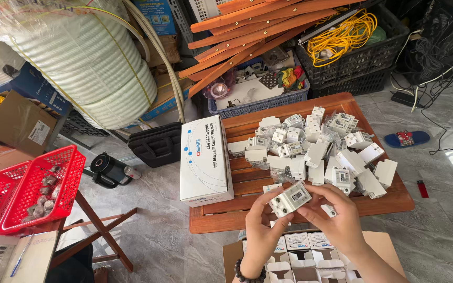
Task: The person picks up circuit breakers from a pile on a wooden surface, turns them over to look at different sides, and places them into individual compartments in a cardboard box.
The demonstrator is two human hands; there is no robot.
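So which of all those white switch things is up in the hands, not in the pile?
The white breaker nearest the camera: the left hand and right hand hold it above the wooden table, while the pile lies on the slats.

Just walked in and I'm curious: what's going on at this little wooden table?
A person holds one small white switch unit in both hands, left hand and right hand, above a carton of small boxes. A heap of the same white units lies on the wooden table, beside a long white box.
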